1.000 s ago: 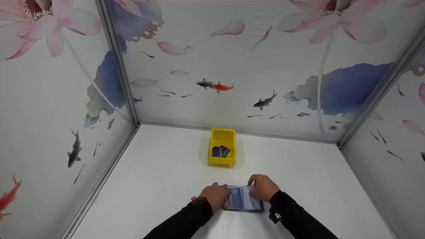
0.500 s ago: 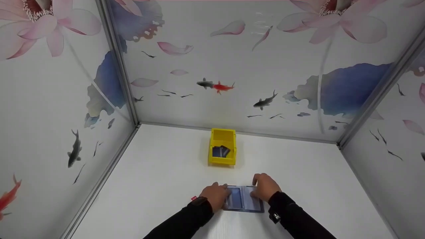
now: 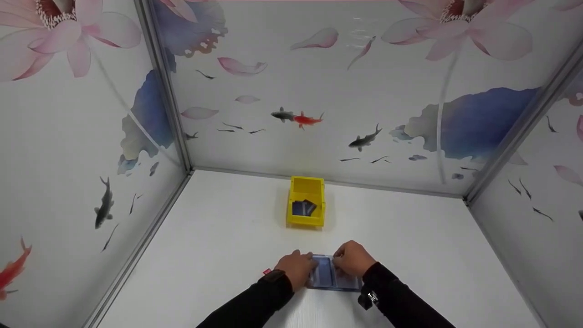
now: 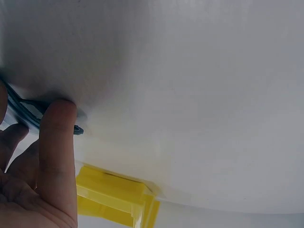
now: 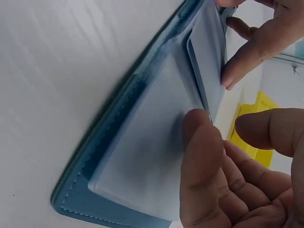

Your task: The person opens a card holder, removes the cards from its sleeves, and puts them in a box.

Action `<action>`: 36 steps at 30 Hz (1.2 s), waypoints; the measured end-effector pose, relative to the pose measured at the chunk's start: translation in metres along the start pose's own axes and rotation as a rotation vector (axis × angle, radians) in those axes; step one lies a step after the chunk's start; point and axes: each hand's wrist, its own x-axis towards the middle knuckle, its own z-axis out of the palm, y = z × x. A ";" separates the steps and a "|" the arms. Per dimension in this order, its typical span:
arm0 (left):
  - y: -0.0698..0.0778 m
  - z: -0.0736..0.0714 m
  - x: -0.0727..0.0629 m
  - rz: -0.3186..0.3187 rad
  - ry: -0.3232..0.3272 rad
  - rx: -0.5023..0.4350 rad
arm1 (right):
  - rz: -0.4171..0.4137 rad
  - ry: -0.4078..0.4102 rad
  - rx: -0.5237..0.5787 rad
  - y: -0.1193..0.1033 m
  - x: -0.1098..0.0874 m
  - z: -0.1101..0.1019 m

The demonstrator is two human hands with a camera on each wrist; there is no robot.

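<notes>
A blue card holder [image 3: 323, 273] with clear plastic sleeves [image 5: 142, 137] lies spread on the white table. At its left side, my left hand [image 3: 291, 269] grips the cover, and in the right wrist view one of its fingertips rests along the edge of the left-hand sleeves. My right hand [image 3: 354, 258] is over the right half, near the middle fold. Its thumb touches the inner edge of a clear sleeve in the right wrist view, while the index finger stands apart from it and the other fingers are curled. The hand covers part of the right page from above.
A yellow bin [image 3: 306, 222] stands beyond the card holder by the back wall, with several dark cards [image 3: 303, 208] inside. White panels printed with flowers and fish enclose the table at the back [image 3: 314, 150] and both sides.
My right hand has shifted left from the card holder's right page to near its fold, after a small move right. The left hand stays in place.
</notes>
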 end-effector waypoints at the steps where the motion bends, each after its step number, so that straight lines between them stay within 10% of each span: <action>1: 0.000 -0.001 0.000 0.002 0.002 0.001 | 0.006 -0.014 0.014 0.000 0.000 -0.001; 36: 0.004 -0.007 -0.002 0.000 0.053 0.062 | 0.039 -0.077 0.310 0.009 -0.009 0.009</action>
